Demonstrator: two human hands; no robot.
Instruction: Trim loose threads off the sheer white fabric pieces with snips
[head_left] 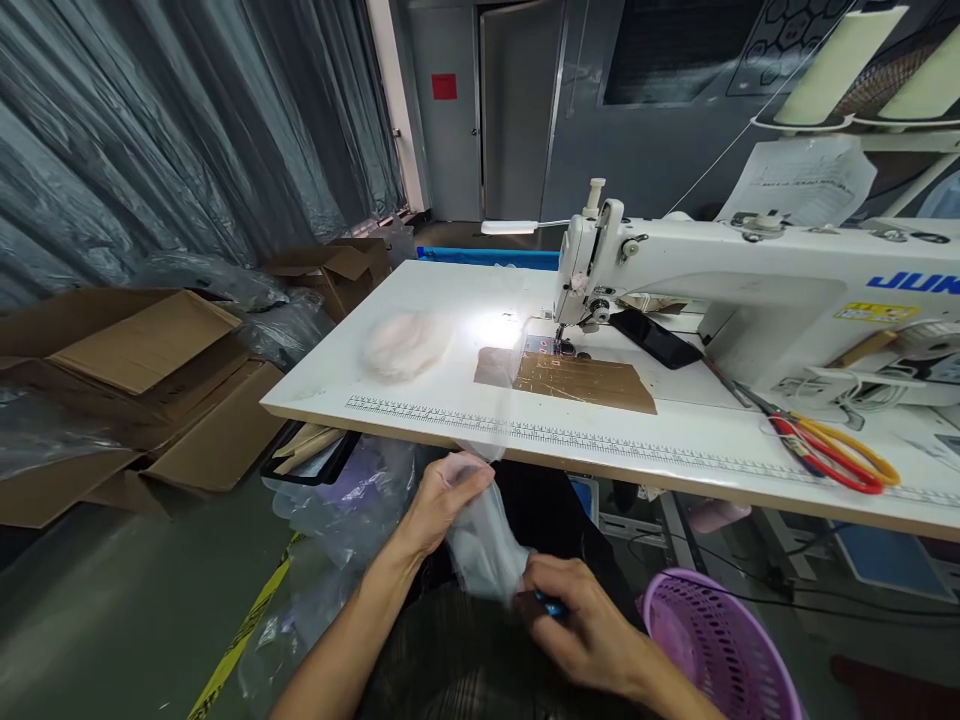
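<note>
A piece of sheer white fabric [484, 535] hangs over my lap, just below the front edge of the sewing table [427, 420]. My left hand [439, 505] pinches its upper end, and a translucent strip reaches from there up onto the tabletop. My right hand [577, 625] is closed at the fabric's lower end. A small blue object [551, 603] pokes out of the right fist; its kind is mostly hidden by the fingers. On the tabletop to the left lies a pale, fluffy round bundle [405, 345], blurred. The sewing machine [592, 270] stands to the right, its lamp lit.
Red- and yellow-handled scissors [832, 450] and a black phone [656, 338] rest near the machine. Brown tape [585, 382] covers part of the tabletop. Open cardboard boxes [142, 340] stand left; a purple basket [720, 640] sits at lower right. Plastic bags [360, 510] hang beside my left arm.
</note>
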